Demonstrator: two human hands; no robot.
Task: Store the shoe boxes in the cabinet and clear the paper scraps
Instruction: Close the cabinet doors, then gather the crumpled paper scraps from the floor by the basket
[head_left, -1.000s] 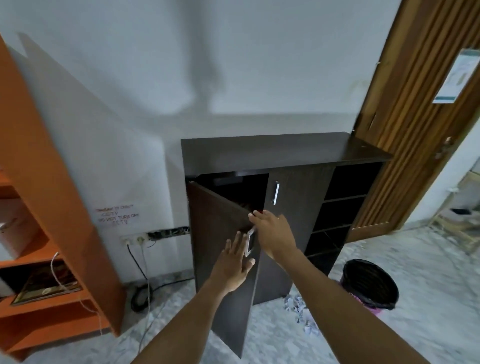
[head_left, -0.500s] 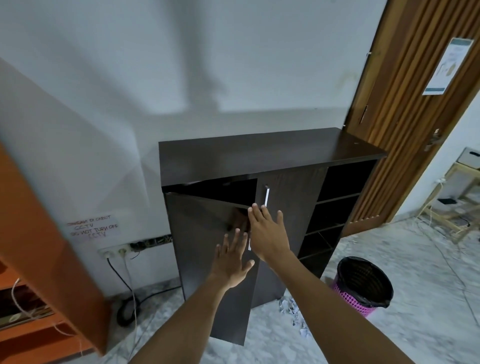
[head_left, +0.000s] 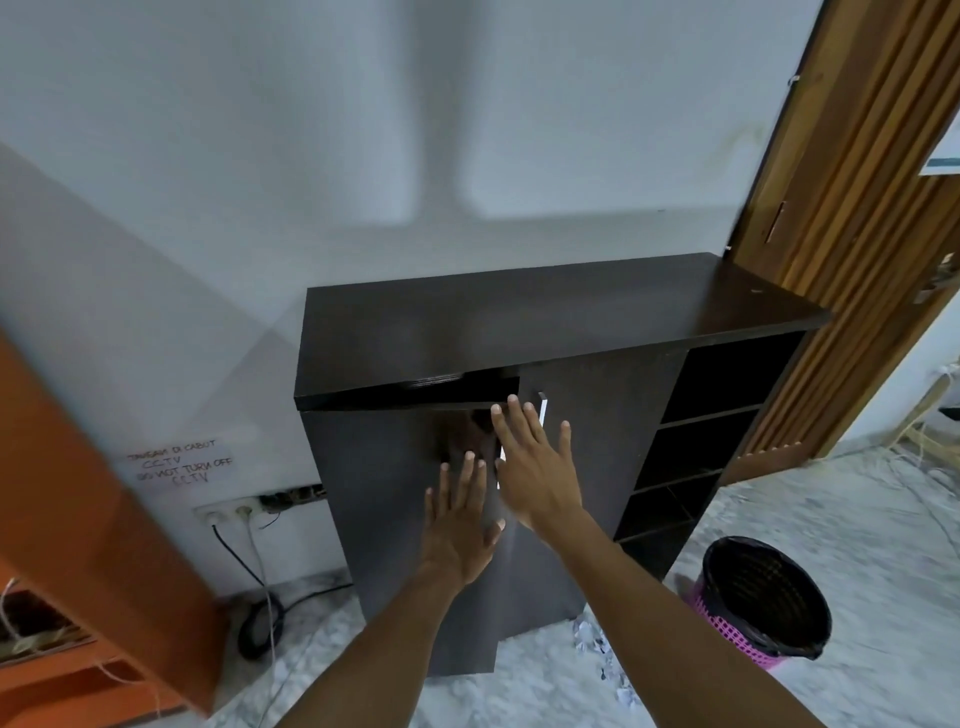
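Note:
A dark brown cabinet (head_left: 545, 312) stands against the white wall. Its left door (head_left: 384, 493) is nearly closed, with only a narrow gap left at the top right. My left hand (head_left: 460, 525) lies flat on that door with fingers spread. My right hand (head_left: 535, 467) presses flat near the door's free edge, beside the silver handle (head_left: 543, 410) of the right door. Paper scraps (head_left: 597, 649) lie on the floor at the cabinet's right foot. No shoe boxes are visible.
A black bin in a pink basket (head_left: 763, 597) stands on the marble floor at the right. Open shelves (head_left: 701, 441) fill the cabinet's right side. An orange shelf unit (head_left: 93, 519) is at the left. Cables and sockets (head_left: 244, 514) sit low on the wall. A wooden door (head_left: 857, 208) stands at the right.
The left cabinet door has swung from wide open to almost closed under both flat hands. The right hand let go of the door edge.

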